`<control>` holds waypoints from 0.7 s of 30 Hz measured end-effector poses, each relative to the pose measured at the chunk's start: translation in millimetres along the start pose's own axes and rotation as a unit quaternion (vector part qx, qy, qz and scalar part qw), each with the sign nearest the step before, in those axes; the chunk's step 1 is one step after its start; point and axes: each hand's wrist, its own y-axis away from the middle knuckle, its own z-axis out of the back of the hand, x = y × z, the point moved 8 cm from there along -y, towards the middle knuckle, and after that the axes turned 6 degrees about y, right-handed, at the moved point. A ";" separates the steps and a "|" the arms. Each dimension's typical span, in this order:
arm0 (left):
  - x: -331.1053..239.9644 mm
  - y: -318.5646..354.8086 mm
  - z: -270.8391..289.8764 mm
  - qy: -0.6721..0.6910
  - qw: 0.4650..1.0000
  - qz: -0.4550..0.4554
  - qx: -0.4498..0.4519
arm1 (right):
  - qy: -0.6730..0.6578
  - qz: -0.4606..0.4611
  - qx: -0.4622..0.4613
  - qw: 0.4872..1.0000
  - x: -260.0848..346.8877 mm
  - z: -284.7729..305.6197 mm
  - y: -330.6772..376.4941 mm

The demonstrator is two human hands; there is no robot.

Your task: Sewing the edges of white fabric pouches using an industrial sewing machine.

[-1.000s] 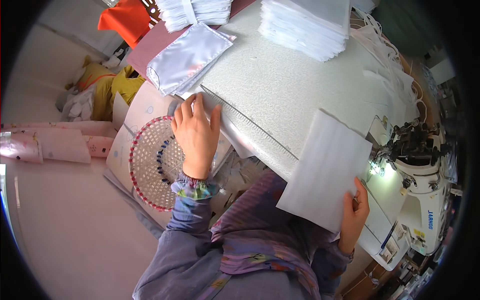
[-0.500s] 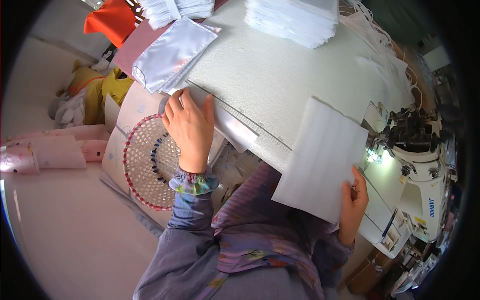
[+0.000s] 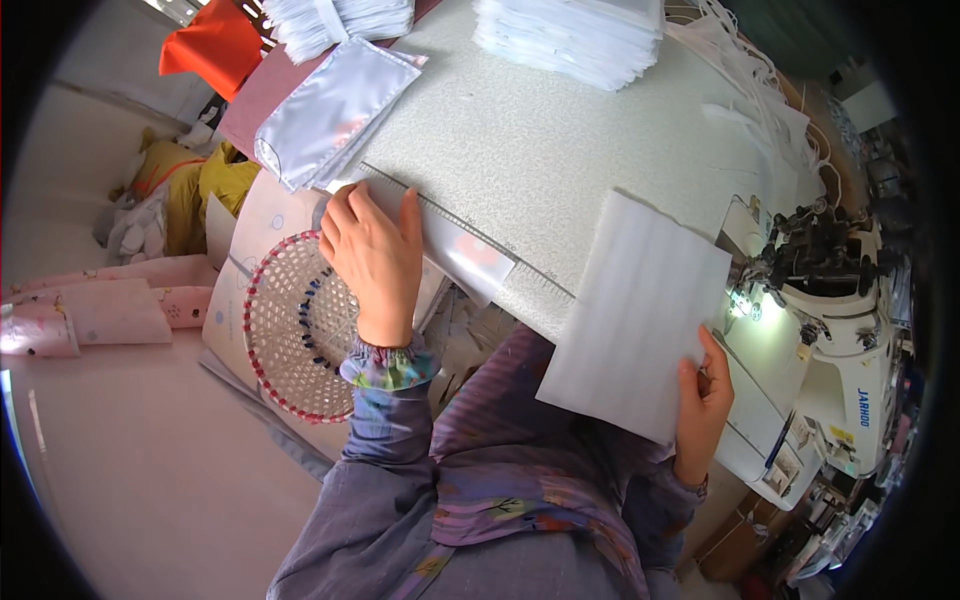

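Note:
My left hand [image 3: 375,262] lies palm down at the table's near edge, its fingers stretched over a thin white satiny piece [image 3: 465,252] with a faint pinkish print. Part of that piece shows beyond the hand, beside the ruler markings [image 3: 480,236] along the edge. At the right, a white rectangular sheet [image 3: 640,310], soft like padding or cloth, overhangs the table edge towards my lap. My right hand [image 3: 704,412] touches the sheet's right border, thumb and forefinger apart, the other fingers curled and partly hidden.
A sewing machine [image 3: 825,300] with a lit lamp stands right of the sheet. Stacked white pieces [image 3: 570,40] and satiny pouches [image 3: 335,105] lie farther back. Left of my lap is a woven basket [image 3: 290,330] with a red rim. White cords [image 3: 745,70] trail at the far right.
The view has shifted slightly. More of the satiny piece's pinkish print shows beside my left hand. Both hands keep nearly the same places, and the white sheet lies as before.

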 end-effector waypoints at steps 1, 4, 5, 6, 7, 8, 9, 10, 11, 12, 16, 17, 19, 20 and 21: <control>0.4 -0.1 -0.3 -0.001 1.000 0.002 -0.001 | 0.001 0.008 0.003 1.000 1.2 -0.3 -0.1; -0.4 0.1 1.9 -0.010 1.000 -0.005 -0.015 | 0.024 0.002 0.010 1.000 1.6 -1.4 -0.3; -0.8 0.1 1.2 -0.015 1.000 -0.005 -0.010 | 0.029 0.003 0.002 1.000 2.4 -0.3 -0.3; -0.9 0.0 1.1 -0.020 1.000 -0.005 -0.005 | 0.032 0.005 -0.006 0.999 3.2 0.5 -0.5; -2.0 0.1 2.3 -0.010 1.000 -0.008 -0.010 | 0.026 0.013 -0.001 1.000 5.0 0.1 -0.5; -2.1 0.0 5.3 -0.016 1.000 -0.007 -0.024 | 0.018 -0.004 0.009 1.000 2.6 -0.5 -0.3; -2.7 0.0 5.4 -0.005 1.000 -0.007 -0.022 | 0.005 -0.022 0.016 1.000 -0.5 -1.2 -0.2; -3.4 -0.2 4.7 0.008 1.000 -0.008 -0.014 | 0.010 -0.017 0.019 1.000 -0.3 -1.6 -0.5; -3.6 -0.2 5.5 0.009 1.000 -0.007 -0.016 | 0.005 -0.015 0.022 1.000 -0.7 -1.7 -0.8; -3.6 -0.2 6.6 0.008 1.000 -0.006 -0.020 | 0.001 -0.015 0.024 1.000 -1.7 -1.6 -1.1; -4.2 0.1 7.0 0.011 1.000 -0.007 -0.022 | 0.000 0.007 0.003 1.000 -2.4 0.1 -1.4; -4.5 0.3 6.6 0.012 1.000 -0.011 -0.022 | 0.000 0.014 0.004 1.000 -1.8 -0.3 -1.3; -3.2 0.6 5.0 0.010 1.000 -0.008 -0.020 | 0.005 0.016 0.002 1.000 -1.9 0.0 -0.9; -2.8 0.8 3.7 0.007 1.000 -0.009 -0.016 | 0.006 0.019 -0.003 1.000 -1.6 0.1 -1.1; -1.7 0.7 1.9 0.002 1.000 -0.006 -0.010 | 0.000 0.013 -0.009 1.000 -2.4 1.2 -0.3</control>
